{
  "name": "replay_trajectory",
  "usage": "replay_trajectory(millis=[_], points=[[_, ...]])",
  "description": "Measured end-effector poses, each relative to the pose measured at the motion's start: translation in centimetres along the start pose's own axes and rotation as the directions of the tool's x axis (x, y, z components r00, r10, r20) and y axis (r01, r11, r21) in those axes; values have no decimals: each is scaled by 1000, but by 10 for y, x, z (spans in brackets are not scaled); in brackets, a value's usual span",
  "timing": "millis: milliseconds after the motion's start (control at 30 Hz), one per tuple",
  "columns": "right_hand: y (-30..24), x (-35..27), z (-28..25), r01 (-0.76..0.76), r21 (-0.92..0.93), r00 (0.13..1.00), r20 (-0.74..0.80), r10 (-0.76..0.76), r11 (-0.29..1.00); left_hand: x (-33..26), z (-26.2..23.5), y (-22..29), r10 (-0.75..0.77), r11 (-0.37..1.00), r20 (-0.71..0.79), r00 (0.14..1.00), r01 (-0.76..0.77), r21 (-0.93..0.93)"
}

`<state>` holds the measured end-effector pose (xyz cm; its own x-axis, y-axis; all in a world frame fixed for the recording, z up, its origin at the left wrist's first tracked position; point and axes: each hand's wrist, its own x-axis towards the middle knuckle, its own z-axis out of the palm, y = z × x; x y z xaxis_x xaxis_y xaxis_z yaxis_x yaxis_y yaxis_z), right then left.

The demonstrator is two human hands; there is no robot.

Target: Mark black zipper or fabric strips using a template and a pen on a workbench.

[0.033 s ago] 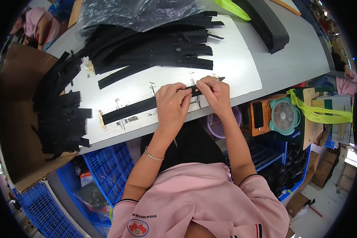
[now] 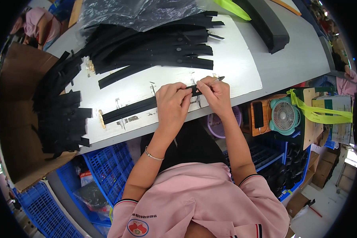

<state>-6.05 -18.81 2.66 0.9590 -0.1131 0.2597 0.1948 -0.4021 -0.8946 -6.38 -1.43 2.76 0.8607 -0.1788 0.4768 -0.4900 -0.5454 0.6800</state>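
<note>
A long black zipper lies slantwise along the near side of the white board. My left hand is closed over its right part, thumb and fingers pressed together on the strip. Close beside it, my right hand grips a slim pen whose dark end points up to the right. The pen's other end is hidden by the fingers over the zipper. Dark marks and tape pieces show on the board around the strip. Beyond my hands lies a spread pile of black zippers.
More black zippers hang over the edge of an open cardboard box at left. Clear plastic sheeting covers the far pile. At right are a dark padded bar, a green fan and a phone. Blue crates stand below the table.
The pen in my right hand has tilted slightly, its free end showing a little more. My left hand and the zipper look unmoved.
</note>
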Motion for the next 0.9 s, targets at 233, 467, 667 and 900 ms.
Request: replay_trajectory(millis=[233, 467, 667, 900], points=[[1, 0, 0, 78, -81, 995, 66, -73, 994, -1, 0, -1, -10, 1000, 5, 1000, 10, -6], [0, -1, -6, 6, 33, 993, 117, -10, 999, -2, 0, -3, -20, 1000, 1, 1000, 20, -7], [-2, -5, -7, -142, 334, 988, -12, 155, 932, -10, -13, 3, -14, 1000, 5, 1000, 14, 1], [7, -6, -12, -119, 374, 983, -86, 162, 920, -42, -44, -5, -41, 979, 184, 982, 2, 205]])
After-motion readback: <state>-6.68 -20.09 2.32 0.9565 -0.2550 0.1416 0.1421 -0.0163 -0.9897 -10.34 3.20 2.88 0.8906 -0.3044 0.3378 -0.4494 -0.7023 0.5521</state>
